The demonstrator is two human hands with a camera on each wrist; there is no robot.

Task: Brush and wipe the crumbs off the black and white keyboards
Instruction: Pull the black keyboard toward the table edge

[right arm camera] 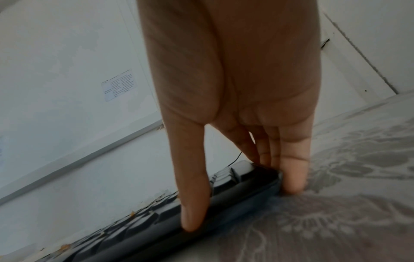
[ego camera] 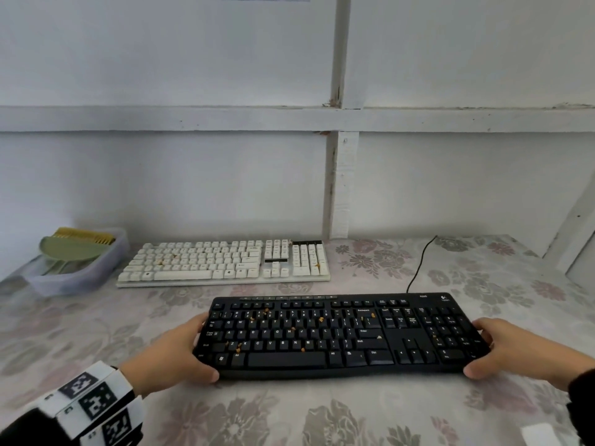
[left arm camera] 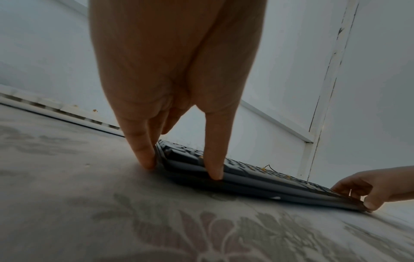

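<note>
Both-handed, the person grips the black full-size plastic keyboard [ego camera: 343,333] by its short ends, near the front of the table covered in a pale floral cloth [ego camera: 289,413]. The left hand [ego camera: 167,355] reaches in from the lower left, wrist wrapped in a white band with black square markers [ego camera: 93,403]; its thumb lies on the front left corner while the fingers curl around the left edge. The right hand [ego camera: 502,349] mirrors it at the right end, thumb on the front right corner, fingers wrapped over the side by the number pad. Small orange crumbs [ego camera: 267,312] are scattered over the black keys.

Behind and to the left, well apart from the hands, the white full-size keyboard [ego camera: 225,263] lies flat near the wall, with a few crumbs on it. Just beside its left end sits a translucent plastic tub [ego camera: 106,265] holding a pale green dustpan [ego camera: 70,249] and a yellow-bristled brush [ego camera: 87,235]. A thin black cable [ego camera: 418,268] runs from the black keyboard's back edge toward the wall.

From the left wrist, the thumb presses on the keyboard's front rim and a fingertip [left arm camera: 145,159] meets the cloth at the corner; the near front edge appears slightly raised, with shadow beneath. The right wrist view shows the fingers [right arm camera: 291,177] tucked against the end.
</note>
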